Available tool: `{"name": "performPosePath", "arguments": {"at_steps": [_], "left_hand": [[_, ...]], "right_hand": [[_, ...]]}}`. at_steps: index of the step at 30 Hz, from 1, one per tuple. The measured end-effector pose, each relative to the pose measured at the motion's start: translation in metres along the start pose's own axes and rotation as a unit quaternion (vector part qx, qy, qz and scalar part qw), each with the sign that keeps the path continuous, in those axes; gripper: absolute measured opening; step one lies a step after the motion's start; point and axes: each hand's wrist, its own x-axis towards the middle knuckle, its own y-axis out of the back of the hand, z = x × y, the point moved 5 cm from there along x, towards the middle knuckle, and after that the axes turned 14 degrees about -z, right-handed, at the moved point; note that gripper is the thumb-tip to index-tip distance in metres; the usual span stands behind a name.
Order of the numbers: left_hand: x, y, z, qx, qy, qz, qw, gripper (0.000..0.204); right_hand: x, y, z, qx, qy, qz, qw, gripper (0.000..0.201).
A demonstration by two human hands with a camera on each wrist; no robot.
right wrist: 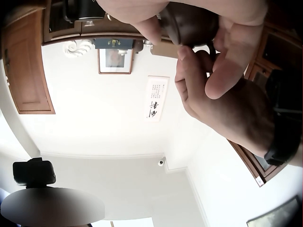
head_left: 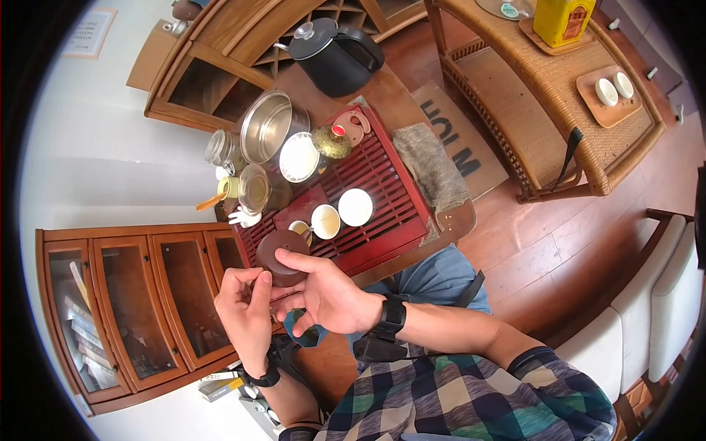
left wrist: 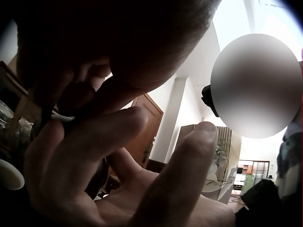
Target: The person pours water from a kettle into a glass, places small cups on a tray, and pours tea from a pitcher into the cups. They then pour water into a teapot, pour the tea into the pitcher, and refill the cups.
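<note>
A dark brown clay teapot [head_left: 279, 253] is lifted just off the near-left corner of a red slatted tea tray [head_left: 382, 176]. My right hand [head_left: 294, 283] grips the pot, thumb along its top and fingers curled beneath. My left hand [head_left: 250, 283] is raised beside it, fingers curled, thumb and fingertip pinching at the pot's side. From below, the right wrist view shows the teapot [right wrist: 191, 26] under my right hand [right wrist: 142, 14], with my left hand [right wrist: 213, 90] pinching near its handle. The left wrist view is filled by dark, blurred fingers [left wrist: 109, 156].
On the tray stand two white cups [head_left: 325, 220] [head_left: 355, 206] and a lid. Behind are a steel bowl [head_left: 268, 125], glass jars, a black kettle [head_left: 334, 55] and a grey cloth [head_left: 430, 165]. A rattan table [head_left: 559, 95] stands right, a wooden cabinet [head_left: 125, 309] left.
</note>
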Motion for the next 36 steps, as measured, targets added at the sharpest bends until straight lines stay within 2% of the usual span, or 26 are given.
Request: {"name": "performPosePath", "arguments": {"at_steps": [3, 5, 36], "left_hand": [[0.0011, 0.0005, -0.0024, 0.002, 0.005, -0.006, 1.0, 0.007], [0.0022, 0.0008, 0.0007, 0.024, -0.032, 0.006, 0.999, 0.009], [0.0055, 0.0026, 0.0039, 0.031, -0.024, 0.014, 0.999, 0.009]], "right_hand": [[0.0015, 0.0013, 0.0007, 0.006, 0.001, -0.006, 1.0, 0.056], [0.0018, 0.0012, 0.0008, 0.008, 0.0, -0.011, 1.0, 0.056], [0.0049, 0.0006, -0.0006, 0.019, 0.004, -0.018, 1.0, 0.056]]}}
